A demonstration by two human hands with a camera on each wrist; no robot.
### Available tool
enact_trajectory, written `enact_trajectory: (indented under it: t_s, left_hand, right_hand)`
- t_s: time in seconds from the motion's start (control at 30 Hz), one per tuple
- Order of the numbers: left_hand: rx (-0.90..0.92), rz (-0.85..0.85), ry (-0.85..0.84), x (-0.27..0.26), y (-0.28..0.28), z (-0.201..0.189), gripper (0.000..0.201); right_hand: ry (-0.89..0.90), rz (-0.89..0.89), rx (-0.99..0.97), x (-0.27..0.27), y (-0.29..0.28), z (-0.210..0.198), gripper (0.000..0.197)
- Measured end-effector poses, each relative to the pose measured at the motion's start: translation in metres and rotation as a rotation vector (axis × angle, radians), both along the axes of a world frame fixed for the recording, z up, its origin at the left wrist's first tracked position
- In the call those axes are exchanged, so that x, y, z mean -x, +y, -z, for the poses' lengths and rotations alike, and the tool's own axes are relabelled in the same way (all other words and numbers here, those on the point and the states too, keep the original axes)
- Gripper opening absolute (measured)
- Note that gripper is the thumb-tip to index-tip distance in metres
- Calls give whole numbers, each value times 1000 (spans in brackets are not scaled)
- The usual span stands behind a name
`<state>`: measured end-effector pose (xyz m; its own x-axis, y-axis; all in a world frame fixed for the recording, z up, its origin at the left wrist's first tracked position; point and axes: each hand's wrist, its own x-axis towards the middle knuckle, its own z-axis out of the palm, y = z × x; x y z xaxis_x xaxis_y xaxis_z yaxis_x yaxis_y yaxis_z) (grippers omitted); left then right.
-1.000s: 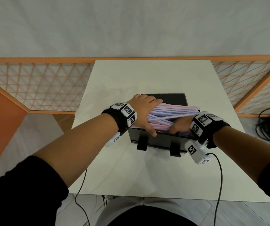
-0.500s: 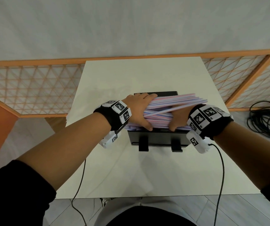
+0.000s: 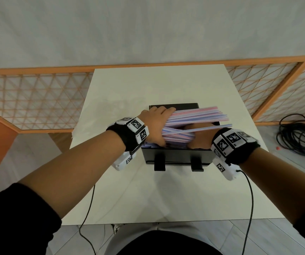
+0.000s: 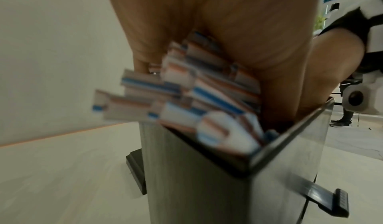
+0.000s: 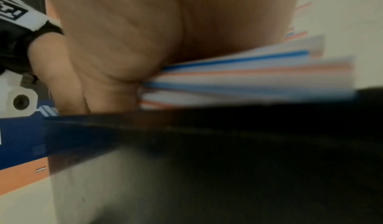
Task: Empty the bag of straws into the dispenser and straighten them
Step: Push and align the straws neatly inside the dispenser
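Straws [image 3: 194, 118], striped pink and blue, sit bunched across the open top of the black dispenser [image 3: 175, 156], their right ends fanning out past its right edge while the left ends poke over the left rim. One straw [image 3: 203, 128] lies apart from the bunch, slanting up toward the right. The left hand [image 3: 156, 124] is curled over the left part of the bundle, fingers on top and thumb at the near side. The right hand [image 3: 200, 140] reaches in under the near right of the bundle; its fingers are buried among the straws, so how they lie cannot be told, though the wrist view shows straws against the palm [image 5: 128, 47].

The dispenser stands near the middle of the white table [image 3: 148, 196], with a coil of cable [image 3: 302, 138] on the floor to the right.

Judged from here, the loose slanted straw and the overhanging right ends are the risk: a squeeze or lift at only one end could spill them over the right wall onto the table.

No bag is visible. The dispenser's interior is hidden, and both wrist views are blurred.
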<state>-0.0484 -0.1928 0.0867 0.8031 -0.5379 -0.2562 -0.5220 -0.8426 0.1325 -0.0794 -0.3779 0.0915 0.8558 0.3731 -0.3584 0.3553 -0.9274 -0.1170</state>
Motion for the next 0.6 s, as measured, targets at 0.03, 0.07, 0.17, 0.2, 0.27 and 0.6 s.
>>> enact_trajectory:
  t_s: [0.03, 0.07, 0.17, 0.2, 0.27, 0.6]
  left_hand:
    - [-23, 5, -6, 0, 0, 1, 120]
    - [-43, 4, -10, 1, -1, 2, 120]
    - [-82, -3, -16, 2, -5, 4, 120]
    - [-91, -3, -17, 2, -6, 4, 120]
    - [-88, 0, -18, 1, -6, 4, 117]
    - [37, -42, -56, 6, -4, 10, 112]
  right_hand:
    - [2, -1, -1, -1, -1, 4, 15]
    - [12, 14, -5, -2, -3, 6, 20]
    - [29, 43, -44, 0, -6, 0, 27]
    - [39, 41, -76, 2, -8, -2, 20]
    - [102, 26, -153, 2, -16, -9, 30]
    - [1, 494, -638, -10, -74, -17, 28]
